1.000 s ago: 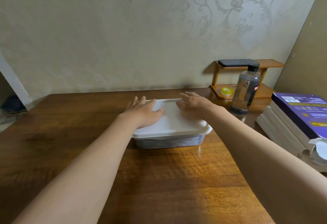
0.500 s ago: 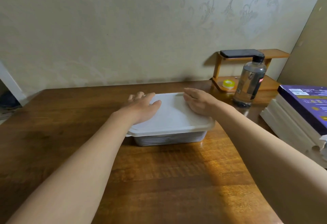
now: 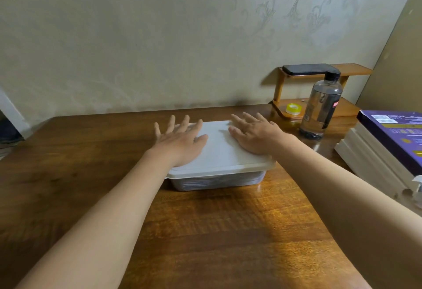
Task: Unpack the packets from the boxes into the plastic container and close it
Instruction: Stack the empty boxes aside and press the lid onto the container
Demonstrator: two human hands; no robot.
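Two bare arms of one person, seen from a camera on their own head. The left forearm is uncovered along all the length that shows, from the picture's lower edge to the wrist, and the skin looks smooth. The right forearm is bare in the same way. Both look broad near the wide lens and narrow toward the wrists. The left hand is bare, with four slim fingers and a thumb in view. The right hand is bare too. The nails are too small to make out.
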